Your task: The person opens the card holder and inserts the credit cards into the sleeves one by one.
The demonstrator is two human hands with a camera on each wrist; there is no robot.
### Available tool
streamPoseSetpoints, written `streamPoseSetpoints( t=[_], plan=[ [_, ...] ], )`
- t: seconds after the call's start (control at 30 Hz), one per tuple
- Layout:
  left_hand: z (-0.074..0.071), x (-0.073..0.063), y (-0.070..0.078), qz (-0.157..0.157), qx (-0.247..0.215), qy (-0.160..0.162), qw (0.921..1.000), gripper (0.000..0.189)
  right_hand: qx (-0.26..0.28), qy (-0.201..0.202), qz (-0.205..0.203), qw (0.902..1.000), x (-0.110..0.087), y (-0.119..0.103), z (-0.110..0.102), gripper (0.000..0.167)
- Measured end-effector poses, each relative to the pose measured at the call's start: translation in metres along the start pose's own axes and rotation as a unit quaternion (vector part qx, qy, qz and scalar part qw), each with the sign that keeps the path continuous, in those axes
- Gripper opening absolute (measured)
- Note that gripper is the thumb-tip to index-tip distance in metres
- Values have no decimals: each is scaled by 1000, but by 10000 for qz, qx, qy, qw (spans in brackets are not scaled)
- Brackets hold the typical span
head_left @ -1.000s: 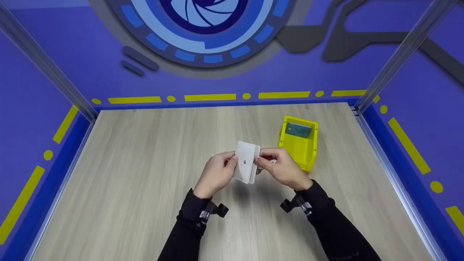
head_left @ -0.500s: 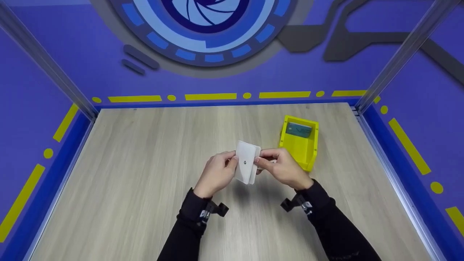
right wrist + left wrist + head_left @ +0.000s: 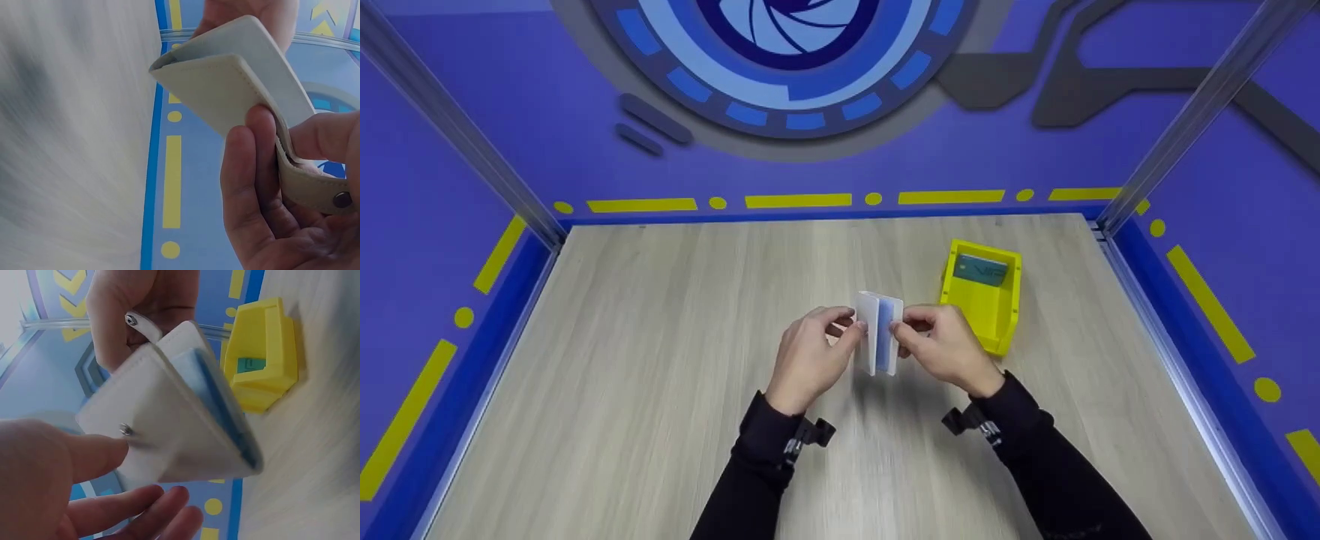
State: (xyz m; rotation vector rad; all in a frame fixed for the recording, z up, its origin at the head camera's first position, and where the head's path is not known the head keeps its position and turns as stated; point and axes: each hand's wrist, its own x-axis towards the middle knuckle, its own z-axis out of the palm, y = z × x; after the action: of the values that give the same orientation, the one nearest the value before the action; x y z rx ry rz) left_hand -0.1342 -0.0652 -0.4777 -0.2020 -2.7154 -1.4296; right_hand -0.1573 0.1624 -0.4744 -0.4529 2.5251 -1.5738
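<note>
A white card holder (image 3: 868, 334) is held upright above the table, partly unfolded, with bluish sleeves (image 3: 205, 388) showing between its covers. My left hand (image 3: 808, 360) pinches the left cover, its thumb beside the metal snap (image 3: 126, 430) in the left wrist view and its other fingers partly behind. On the other side, my right hand (image 3: 952, 349) grips the right cover between thumb and fingers. The closing strap (image 3: 312, 188) with its snap button sticks out by the right palm.
A yellow bin (image 3: 1006, 322) stands right of the hands, near the right forearm. Inside it leans a dark green card (image 3: 981, 271) marked VIP. Blue panels (image 3: 780, 172) wall in the wooden table (image 3: 645, 375) at the back and sides.
The card holder was folded shut with its snap side facing up; its covers now stand apart, showing the blue inside. My left hand has shifted slightly right, its fingers rearranged on the cover.
</note>
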Motion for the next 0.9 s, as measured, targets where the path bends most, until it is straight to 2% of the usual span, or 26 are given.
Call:
streamPoseSetpoints(
  t=[0.1, 0.23, 0.43, 0.6, 0.77, 0.9],
  plan=[
    [-3, -2, 4, 53, -52, -22, 10000, 37, -179, 109, 49, 9998, 0, 0, -1, 17],
    [-4, -5, 7, 123, -38, -293, 9995, 43, -253, 163, 122, 9995, 0, 0, -1, 17],
    [0, -6, 7, 80, 60, -441, 9990, 49, -153, -22, 82, 9998, -3, -1, -2, 17],
    [-2, -8, 5, -138, 166, -277, 9994, 34, -134, -77, 248, 9996, -5, 1, -2, 18],
    [-13, -10, -9, -347, 464, 112, 9983, 18, -168, -66, 687, 9975, -7, 8, -1, 18],
    [-18, -12, -22, -551, 396, 11, 9977, 14, -190, -77, 1016, 9946, -8, 17, 2, 16]
  ],
)
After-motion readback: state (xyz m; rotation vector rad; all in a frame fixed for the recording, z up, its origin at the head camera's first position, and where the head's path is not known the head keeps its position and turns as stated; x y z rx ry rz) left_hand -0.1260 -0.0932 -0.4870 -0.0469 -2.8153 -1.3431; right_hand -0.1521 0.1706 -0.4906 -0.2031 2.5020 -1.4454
